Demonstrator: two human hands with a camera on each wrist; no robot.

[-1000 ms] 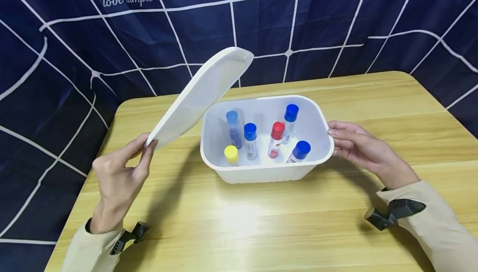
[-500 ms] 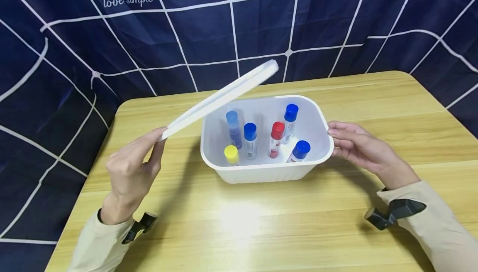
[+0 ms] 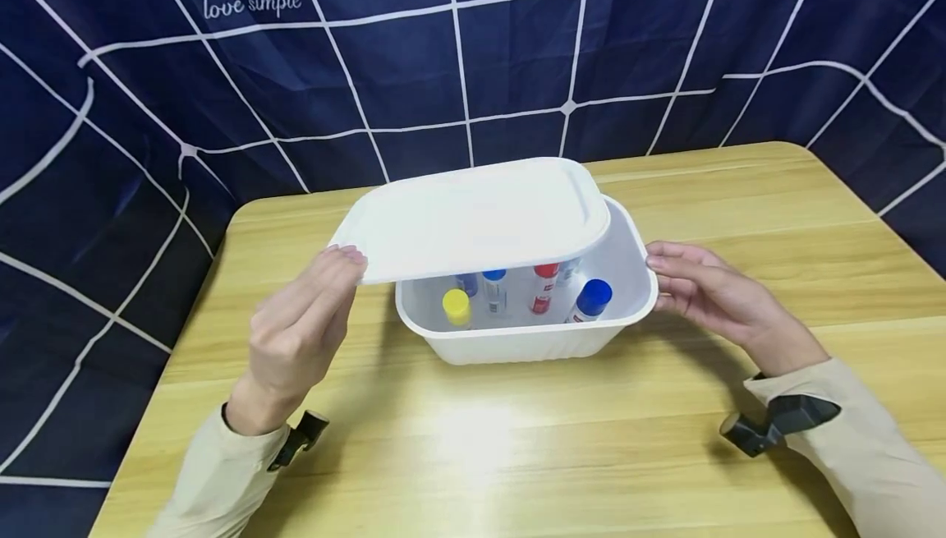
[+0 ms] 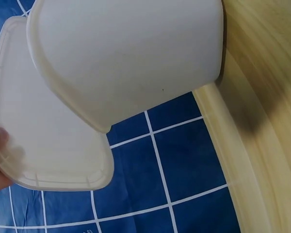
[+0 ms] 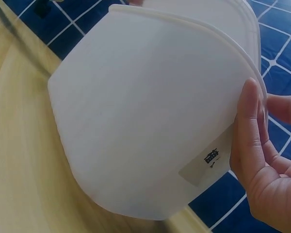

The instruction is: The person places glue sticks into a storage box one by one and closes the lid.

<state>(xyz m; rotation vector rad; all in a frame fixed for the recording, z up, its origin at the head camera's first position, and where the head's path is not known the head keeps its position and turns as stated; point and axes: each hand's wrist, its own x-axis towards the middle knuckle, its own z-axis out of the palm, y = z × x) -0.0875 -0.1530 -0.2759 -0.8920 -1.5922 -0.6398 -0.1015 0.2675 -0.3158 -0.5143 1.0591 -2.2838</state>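
Observation:
A white plastic lid [image 3: 473, 218] slants over the back of a white plastic box [image 3: 525, 347], covering part of its mouth. My left hand [image 3: 303, 333] pinches the lid's left end between thumb and fingers; the left wrist view shows its underside [image 4: 53, 141]. On the box's right rim my right hand [image 3: 709, 296] grips, thumb on one side of the wall and fingers on the other in the right wrist view. Glue sticks stand in the box: one with a yellow cap [image 3: 456, 306], one with a red cap [image 3: 544, 287], several with blue caps [image 3: 594, 298]. The lid partly hides them.
The box stands on a light wood table [image 3: 473, 448]. A dark blue curtain [image 3: 517, 53] with white lines hangs behind the table and at both sides. The box's outer wall carries a label [image 5: 208, 158] in the right wrist view.
My left hand has moved right and tipped the lid down from a steep slant, so its top face now shows and it covers the box's back part. My right hand has stayed at the rim.

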